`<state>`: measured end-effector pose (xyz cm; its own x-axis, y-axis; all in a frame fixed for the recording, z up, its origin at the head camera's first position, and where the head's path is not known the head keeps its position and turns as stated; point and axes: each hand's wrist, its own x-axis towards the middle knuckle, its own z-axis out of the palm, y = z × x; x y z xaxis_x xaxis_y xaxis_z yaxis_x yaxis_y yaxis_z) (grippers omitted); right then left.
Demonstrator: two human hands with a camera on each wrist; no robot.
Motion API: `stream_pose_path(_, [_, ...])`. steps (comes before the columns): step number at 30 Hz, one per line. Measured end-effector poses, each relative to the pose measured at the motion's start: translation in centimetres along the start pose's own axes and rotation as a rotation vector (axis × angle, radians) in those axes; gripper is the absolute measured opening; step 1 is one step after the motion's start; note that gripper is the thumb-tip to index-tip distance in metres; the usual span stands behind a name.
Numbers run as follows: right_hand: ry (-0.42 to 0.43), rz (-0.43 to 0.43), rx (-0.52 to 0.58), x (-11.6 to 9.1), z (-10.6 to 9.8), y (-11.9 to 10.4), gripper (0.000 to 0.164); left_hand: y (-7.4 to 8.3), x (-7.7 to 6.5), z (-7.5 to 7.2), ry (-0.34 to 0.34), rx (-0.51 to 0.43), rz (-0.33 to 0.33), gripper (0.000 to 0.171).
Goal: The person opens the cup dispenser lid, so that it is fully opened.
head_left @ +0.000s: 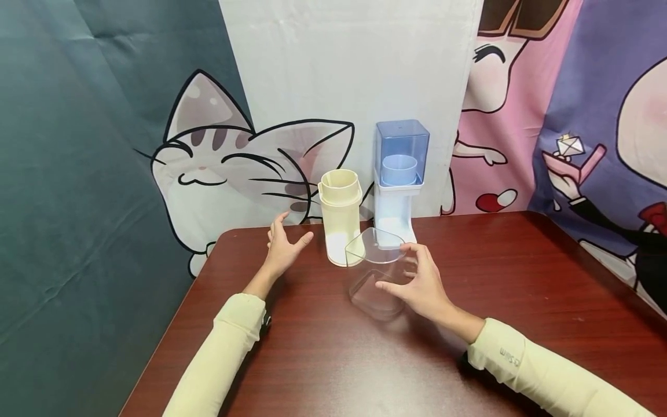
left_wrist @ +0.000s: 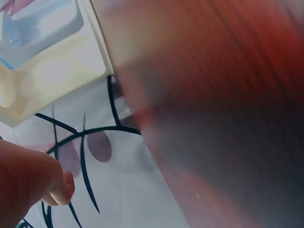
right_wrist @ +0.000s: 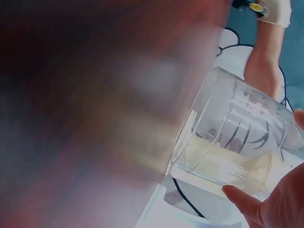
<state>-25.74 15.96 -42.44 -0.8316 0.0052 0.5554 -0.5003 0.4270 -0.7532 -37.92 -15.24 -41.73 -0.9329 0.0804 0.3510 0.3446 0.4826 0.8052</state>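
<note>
Container, clear plastic (head_left: pixel 372 272), sits in the right grip (head_left: pixel 423 288), roughly upright, in front of the two dispenser-like units; in the head view it overlaps the lower right of the cream unit (head_left: pixel 340 217) and the foot of the white stand (head_left: pixel 392 207). Right grip is pinching the container: thumb on one side, fingertips at the far side near the upper rim, confirmed in the right wrist view. Can't tell whether the container's bottom touches the bench (head_left: pixel 312 359); its lower edge is faint. Left grip (head_left: pixel 283 249) is spread, holding nothing, thumb well apart from the fingers, just left of the cream unit, with a small gap showing between thumb tip and unit. Cream unit stands on the bench near the back edge, round mouth up. White stand is just to its right, also near the back edge, carrying a translucent blue cover (head_left: pixel 402 139); a round ring (head_left: pixel 399 169) shows through the cover. Bench is reddish-brown with a glossy patch near the person. Pale sleeves on both arms, left (head_left: pixel 224 341) and right (head_left: pixel 526 359). Behind: printed backdrop (head_left: pixel 208 156), cat on the left, cartoon figures on the right.
</note>
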Motion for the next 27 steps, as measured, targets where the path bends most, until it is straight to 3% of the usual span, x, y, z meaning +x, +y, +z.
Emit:
stream_pose_path(3, [-0.016,-0.01,-0.001,0.0,0.1,-0.6,0.082,0.6,-0.4,0.3,0.014,-0.018,0.013,0.089])
stream_pose_path(12, [-0.024,-0.026,0.006,-0.3,-0.1,-5.0,0.07,2.7,-0.9,1.2,-0.047,-0.117,0.072,0.084])
stream_pose_path(20, [-0.019,-0.012,0.012,-0.7,0.0,-5.3,0.065,5.9,1.4,2.6,0.076,-0.169,0.116,0.083])
stream_pose_path(27, [-0.025,-0.005,0.02,-1.1,0.4,-5.4,0.071,6.5,3.3,4.2,0.16,-0.123,0.104,0.083])
